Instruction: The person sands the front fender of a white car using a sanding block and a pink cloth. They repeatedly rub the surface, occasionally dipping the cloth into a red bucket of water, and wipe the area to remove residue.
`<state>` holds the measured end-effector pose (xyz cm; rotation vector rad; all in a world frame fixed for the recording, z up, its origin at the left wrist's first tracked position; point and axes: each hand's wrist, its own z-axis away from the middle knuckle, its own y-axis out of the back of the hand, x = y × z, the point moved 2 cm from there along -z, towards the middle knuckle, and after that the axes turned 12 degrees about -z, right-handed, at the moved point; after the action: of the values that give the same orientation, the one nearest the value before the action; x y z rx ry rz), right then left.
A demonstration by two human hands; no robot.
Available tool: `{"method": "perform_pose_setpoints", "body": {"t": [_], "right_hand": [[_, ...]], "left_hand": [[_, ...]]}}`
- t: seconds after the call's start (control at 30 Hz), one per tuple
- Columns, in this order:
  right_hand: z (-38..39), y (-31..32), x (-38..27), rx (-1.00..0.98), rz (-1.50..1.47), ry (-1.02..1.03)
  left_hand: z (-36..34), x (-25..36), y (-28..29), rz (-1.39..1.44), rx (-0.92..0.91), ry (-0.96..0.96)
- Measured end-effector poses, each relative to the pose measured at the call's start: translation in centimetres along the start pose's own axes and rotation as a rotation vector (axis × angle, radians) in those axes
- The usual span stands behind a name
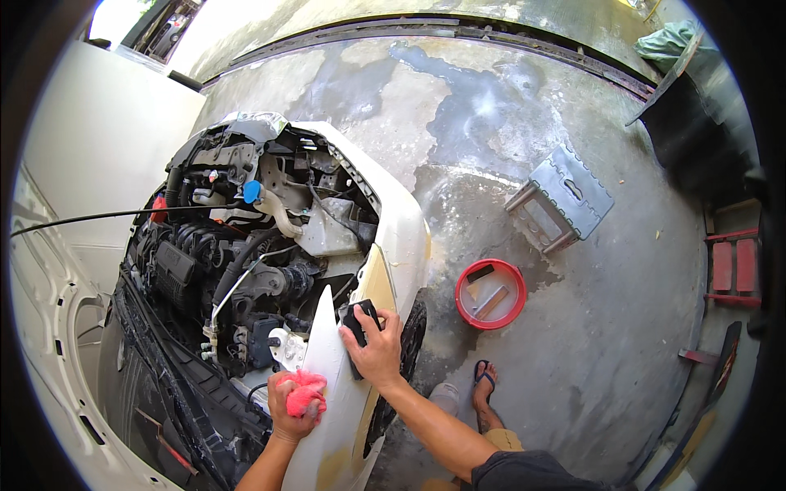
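My left hand (pixel 288 413) is closed around a bunched pink cloth (pixel 304 393), which rests against the inner edge of the white car fender (pixel 337 364). Farther along, my right hand (pixel 378 348) grips a black block (pixel 360 315), its fingers spread over the top, and presses it on the fender. Just ahead of the block, a tan filler patch (pixel 375 282) covers part of the body panel. Another tan patch (pixel 332 468) shows near the bottom of the fender. Whatever lies under the black block is hidden.
The open engine bay (pixel 246 237) lies left, with a thin prop rod (pixel 106 217) across it. On the wet concrete to the right are a red-rimmed bucket (pixel 519 282) holding water and several flat pieces, and a grey folding stool (pixel 573 192). My sandalled foot (pixel 485 376) stands nearby.
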<state>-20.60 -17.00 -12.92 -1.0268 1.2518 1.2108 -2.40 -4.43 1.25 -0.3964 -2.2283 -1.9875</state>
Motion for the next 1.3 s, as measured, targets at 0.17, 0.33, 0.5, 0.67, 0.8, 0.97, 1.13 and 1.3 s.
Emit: {"method": "perform_pose_setpoints", "body": {"t": [0.17,0.33,0.5,0.67,0.8,0.97,1.13,1.3], "right_hand": [[-11.6,0.6,2.3,0.207,0.024,-0.001],[-2.3,0.7,-0.9,-0.019,-0.100,-0.060],[-5.3,-0.3,1.9,0.225,-0.251,0.026],[-3.3,0.1,3.0,0.163,-0.310,0.227],[0.1,0.1,3.3,0.111,-0.351,0.326],[-7.4,0.1,4.9,0.249,-0.328,0.146],[-1.4,0.2,4.4,0.183,-0.390,0.245],[-6.6,0.1,5.7,0.265,-0.394,0.086]], "left_hand": [[0.0,-0.2,-0.1,0.023,0.001,-0.045],[0.2,-0.3,-0.1,-0.005,-0.005,-0.045],[-0.1,0.0,-0.1,0.025,-0.006,-0.024],[0.0,0.1,-0.3,0.041,0.010,0.001],[0.4,-0.3,-0.4,0.030,-0.007,0.013],[0.8,-0.7,-0.2,-0.024,-0.039,0.017],[0.9,-0.9,-0.5,0.029,-0.007,0.029],[0.8,-0.8,-0.5,0.026,-0.002,0.038]]}}
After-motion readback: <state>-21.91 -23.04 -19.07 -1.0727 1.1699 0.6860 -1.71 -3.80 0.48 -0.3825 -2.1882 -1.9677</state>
